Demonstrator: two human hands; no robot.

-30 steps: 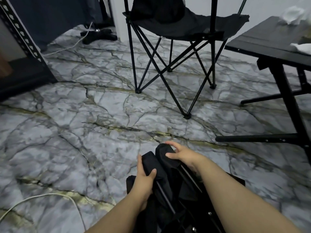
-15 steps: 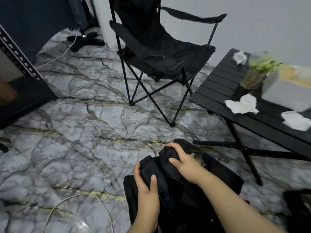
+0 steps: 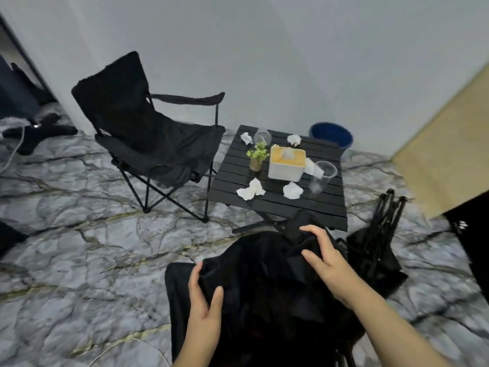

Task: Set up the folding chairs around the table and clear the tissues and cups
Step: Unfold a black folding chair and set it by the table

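Observation:
A black folding chair (image 3: 264,282) stands half unfolded right in front of me. My left hand (image 3: 205,298) grips its fabric top on the left and my right hand (image 3: 324,258) grips it on the right, the two hands apart. An unfolded black chair (image 3: 148,139) stands left of the small black slatted table (image 3: 280,205). On the table lie several crumpled white tissues (image 3: 250,190), a clear cup (image 3: 321,176) near the right edge and another clear cup (image 3: 262,136) at the back.
A tissue box (image 3: 287,164) and a small potted plant (image 3: 257,157) sit mid-table. A folded black chair (image 3: 375,245) lies on the marble floor to the right. A blue bin (image 3: 330,135) stands behind the table by the wall. A wooden panel (image 3: 447,154) is at right.
My view has risen from the floor to take in the table and wall. My hands have spread apart and the chair fabric between them has widened.

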